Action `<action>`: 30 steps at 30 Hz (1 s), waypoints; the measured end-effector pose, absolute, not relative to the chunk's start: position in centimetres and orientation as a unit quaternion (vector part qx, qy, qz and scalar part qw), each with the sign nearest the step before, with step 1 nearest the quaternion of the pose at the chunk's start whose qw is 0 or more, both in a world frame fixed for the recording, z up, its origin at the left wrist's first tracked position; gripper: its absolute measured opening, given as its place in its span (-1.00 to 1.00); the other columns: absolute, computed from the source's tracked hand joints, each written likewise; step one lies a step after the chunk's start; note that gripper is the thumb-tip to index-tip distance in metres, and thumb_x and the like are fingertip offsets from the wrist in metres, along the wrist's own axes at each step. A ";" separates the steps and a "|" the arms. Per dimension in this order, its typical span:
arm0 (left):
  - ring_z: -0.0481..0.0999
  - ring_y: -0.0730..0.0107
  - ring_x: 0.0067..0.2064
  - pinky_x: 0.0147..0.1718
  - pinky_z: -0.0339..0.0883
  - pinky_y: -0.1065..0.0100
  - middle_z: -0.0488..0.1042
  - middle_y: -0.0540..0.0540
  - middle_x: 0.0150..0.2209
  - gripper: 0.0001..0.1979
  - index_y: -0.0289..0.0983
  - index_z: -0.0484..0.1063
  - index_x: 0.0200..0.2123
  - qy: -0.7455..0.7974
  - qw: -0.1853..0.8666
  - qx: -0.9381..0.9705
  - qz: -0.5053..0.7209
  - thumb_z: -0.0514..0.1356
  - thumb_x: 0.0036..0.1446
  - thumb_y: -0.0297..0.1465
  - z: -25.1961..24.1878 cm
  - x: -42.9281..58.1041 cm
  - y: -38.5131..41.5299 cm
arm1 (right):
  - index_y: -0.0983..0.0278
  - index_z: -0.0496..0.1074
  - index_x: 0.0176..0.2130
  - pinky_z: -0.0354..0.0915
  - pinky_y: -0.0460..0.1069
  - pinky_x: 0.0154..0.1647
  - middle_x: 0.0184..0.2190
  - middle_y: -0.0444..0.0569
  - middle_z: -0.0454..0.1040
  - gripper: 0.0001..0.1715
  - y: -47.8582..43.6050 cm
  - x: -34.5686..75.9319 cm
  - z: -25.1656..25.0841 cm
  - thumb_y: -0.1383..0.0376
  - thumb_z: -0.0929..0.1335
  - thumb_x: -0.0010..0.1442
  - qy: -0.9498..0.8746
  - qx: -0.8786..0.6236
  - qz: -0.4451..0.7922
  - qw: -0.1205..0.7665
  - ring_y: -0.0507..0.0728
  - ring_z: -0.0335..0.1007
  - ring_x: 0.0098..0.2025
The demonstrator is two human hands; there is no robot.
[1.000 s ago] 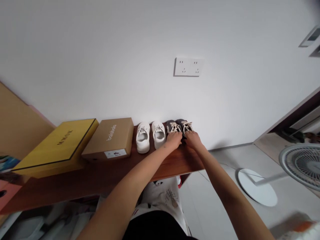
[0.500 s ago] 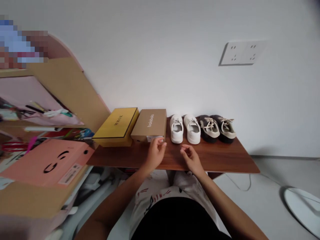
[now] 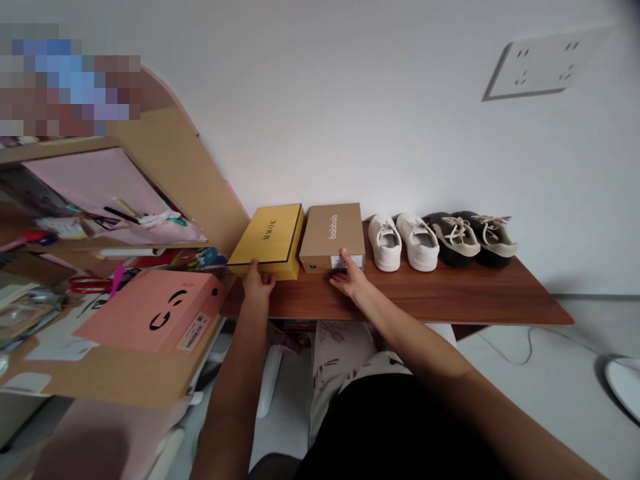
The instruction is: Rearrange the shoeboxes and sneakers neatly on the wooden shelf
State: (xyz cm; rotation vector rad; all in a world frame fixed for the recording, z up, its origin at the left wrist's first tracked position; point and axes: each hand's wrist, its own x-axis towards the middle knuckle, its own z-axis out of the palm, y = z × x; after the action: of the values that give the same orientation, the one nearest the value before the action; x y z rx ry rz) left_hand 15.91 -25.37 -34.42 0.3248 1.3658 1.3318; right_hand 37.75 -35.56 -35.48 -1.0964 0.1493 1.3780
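Note:
On a dark wooden board [image 3: 430, 300] against the wall stand a yellow box [image 3: 270, 233] marked MMOK and a brown box [image 3: 333, 230] marked balabala. My left hand [image 3: 259, 283] is at the yellow box's front edge, its thumb on the lid edge and its other fingers curled beside the front. At the brown box's front, my right hand [image 3: 351, 277] has its thumb up against the white label and its fingers spread below, holding nothing. Right of the boxes are a pair of white shoes [image 3: 385, 243] and a pair of black and beige shoes [image 3: 456, 240].
At the left, a pink box [image 3: 155, 310] lies on a light wooden desk [image 3: 125, 380] below a cluttered shelf. A socket plate [image 3: 530, 63] is on the wall. A cable and a round white object [image 3: 625, 383] are on the floor at right.
My left hand has moved left to the yellow box, and my right hand has moved left to the front of the brown box. The view has turned left.

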 end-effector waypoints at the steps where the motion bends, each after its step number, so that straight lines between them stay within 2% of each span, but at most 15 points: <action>1: 0.33 0.52 -0.40 -0.38 0.35 0.37 0.24 0.06 -0.36 -0.59 -0.18 0.24 -0.26 0.583 0.573 0.135 0.561 0.38 -0.03 -0.18 -34.4 15.8 -24.9 | 0.20 0.33 0.03 0.43 0.08 -0.04 -0.02 0.11 0.44 -0.33 -35.2 37.7 -35.4 -0.08 0.46 0.07 0.084 -0.485 0.594 0.636 0.22 0.38 0.10; 5: 0.34 0.50 -0.42 -0.46 0.30 0.42 0.28 0.04 -0.36 -0.64 -0.18 0.23 -0.25 0.575 0.571 0.141 0.569 0.31 0.01 -0.19 -34.6 15.8 -24.3 | 0.17 0.36 -0.04 0.44 0.04 -0.08 -0.14 -0.02 0.49 -0.44 -34.4 37.5 -34.9 -0.02 0.47 0.05 0.127 -0.507 0.537 0.662 0.16 0.42 0.00; 8: 0.43 0.42 -0.34 -0.44 0.33 0.38 0.37 -0.02 -0.26 -0.66 -0.17 0.24 -0.19 0.570 0.527 0.200 0.598 0.27 0.03 -0.21 -34.7 16.4 -25.0 | 0.18 0.34 -0.03 0.45 0.00 -0.16 -0.19 -0.05 0.51 -0.44 -34.8 37.0 -34.7 0.00 0.45 0.05 0.098 -0.539 0.452 0.704 0.14 0.44 -0.07; 11: 0.47 0.34 -0.21 -0.30 0.42 0.28 0.41 -0.08 -0.17 -0.64 -0.19 0.24 -0.16 0.560 0.413 0.309 0.648 0.26 0.02 -0.21 -34.5 16.5 -26.2 | 0.24 0.24 0.06 0.45 0.02 -0.16 -0.12 0.04 0.49 -0.26 -35.9 36.5 -34.4 0.01 0.47 -0.01 0.014 -0.580 0.338 0.741 0.16 0.45 -0.09; 15: 0.46 0.22 -0.13 -0.04 0.39 0.13 0.42 -0.14 -0.20 -0.60 -0.23 0.27 -0.27 0.559 0.199 0.473 0.652 0.34 -0.06 -0.16 -33.6 15.1 -27.7 | 0.28 0.07 0.16 0.36 0.07 0.06 0.03 0.15 0.36 -0.02 -37.6 36.4 -33.6 0.02 0.51 -0.07 -0.187 -0.624 0.159 0.742 0.18 0.38 0.01; 18: 0.42 0.07 -0.05 0.05 0.32 0.04 0.39 -0.18 -0.20 -0.57 -0.23 0.26 -0.34 0.565 0.079 0.580 0.581 0.38 -0.11 -0.14 -33.1 13.7 -28.4 | 0.32 0.07 0.18 0.24 0.19 0.18 0.07 0.23 0.28 -0.04 -38.1 36.6 -33.1 0.04 0.50 -0.02 -0.362 -0.657 0.014 0.662 0.29 0.25 0.12; 21: 0.38 -0.01 0.01 0.09 0.27 0.02 0.37 -0.23 -0.18 -0.64 -0.23 0.29 -0.32 0.538 0.018 0.670 0.511 0.35 -0.04 -0.18 -33.3 13.1 -28.6 | 0.33 0.12 0.20 0.20 0.26 0.12 0.02 0.25 0.29 -0.23 -37.8 37.1 -33.3 0.12 0.42 0.13 -0.496 -0.667 -0.068 0.552 0.37 0.21 0.09; 26: 0.36 -0.08 0.03 0.08 0.21 -0.04 0.37 -0.30 -0.13 -0.84 -0.25 0.40 -0.22 0.514 -0.042 0.779 0.356 0.19 0.14 -0.32 -34.8 13.0 -28.6 | 0.35 0.24 0.19 0.16 0.20 0.01 -0.04 0.23 0.33 -0.46 -37.0 38.0 -34.1 0.25 0.31 0.26 -0.616 -0.677 -0.106 0.389 0.35 0.20 -0.03; 30: 0.36 -0.07 -0.01 0.02 0.23 -0.02 0.38 -0.30 -0.13 -0.83 -0.24 0.44 -0.18 0.509 -0.076 0.815 0.267 0.11 0.18 -0.38 -36.0 13.0 -28.6 | 0.35 0.28 0.19 0.13 0.15 -0.05 -0.05 0.24 0.35 -0.50 -36.6 38.3 -34.9 0.30 0.28 0.29 -0.665 -0.672 -0.103 0.309 0.33 0.18 -0.07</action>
State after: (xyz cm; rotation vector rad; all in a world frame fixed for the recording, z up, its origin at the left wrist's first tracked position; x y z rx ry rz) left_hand 13.04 -28.63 -36.01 2.6902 1.6811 0.8832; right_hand 38.31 -36.65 -34.89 -1.7759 -1.7585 -0.2736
